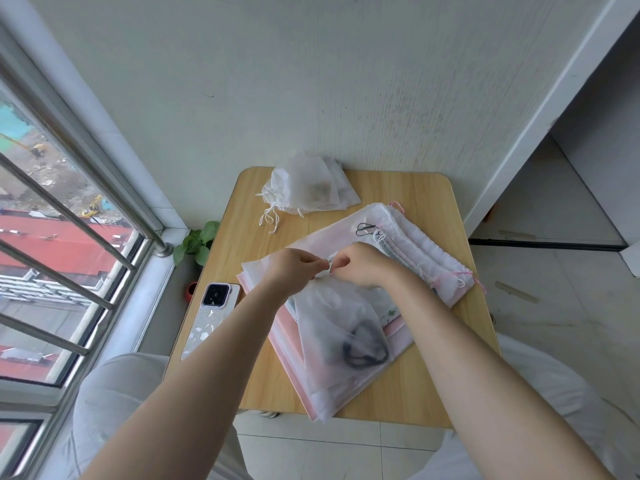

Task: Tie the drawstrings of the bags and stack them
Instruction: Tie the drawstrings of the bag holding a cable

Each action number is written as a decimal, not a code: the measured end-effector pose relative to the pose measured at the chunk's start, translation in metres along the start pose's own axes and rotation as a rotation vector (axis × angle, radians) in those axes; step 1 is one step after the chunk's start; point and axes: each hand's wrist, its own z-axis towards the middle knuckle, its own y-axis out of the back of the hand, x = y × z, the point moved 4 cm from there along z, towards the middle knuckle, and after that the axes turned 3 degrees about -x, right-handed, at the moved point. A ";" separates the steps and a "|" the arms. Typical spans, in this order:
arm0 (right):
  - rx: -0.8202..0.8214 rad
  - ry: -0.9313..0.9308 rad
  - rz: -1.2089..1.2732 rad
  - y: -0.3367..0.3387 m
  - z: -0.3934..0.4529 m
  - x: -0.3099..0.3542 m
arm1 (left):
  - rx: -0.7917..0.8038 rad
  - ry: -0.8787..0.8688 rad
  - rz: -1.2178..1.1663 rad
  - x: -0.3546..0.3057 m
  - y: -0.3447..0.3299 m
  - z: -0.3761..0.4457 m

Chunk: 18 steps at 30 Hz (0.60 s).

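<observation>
A translucent white drawstring bag (341, 344) is held at its gathered mouth above the middle of a small wooden table (398, 389), its body hanging down toward the near edge. A dark looped item (363, 346), too blurred to be named, can be seen through the fabric in the lower part of the bag. The white drawstring (328, 268) is pinched between the fingertips of the left hand (289, 271) and the right hand (360, 265), which are brought close together at the bag's mouth, fingers curled.

Beneath the held bag, a flat stack of pink and white bags (398, 244) is spread across the table, reaching from the near edge to the far right, with gathered tops and pink cords at its right end. A small black cord (365, 229) lies on top of this stack. At the far edge of the table, against the wall, a pile of white bags with loose white strings (308, 190) is set well apart from the hands.

A smartphone (211, 318) in a pale patterned case lies camera side up on the table's left edge. A green potted plant (197, 242) stands on the floor by the window.
</observation>
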 end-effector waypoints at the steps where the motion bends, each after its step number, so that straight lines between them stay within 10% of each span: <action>1: -0.010 -0.005 0.002 0.003 0.001 0.002 | 0.019 -0.023 0.032 -0.002 -0.002 -0.001; 11: -0.259 0.173 0.568 0.013 0.008 0.025 | 0.154 -0.099 0.065 0.000 -0.007 0.001; 18: -0.199 0.113 0.410 -0.013 0.013 -0.007 | 0.251 0.076 -0.191 0.004 0.002 0.000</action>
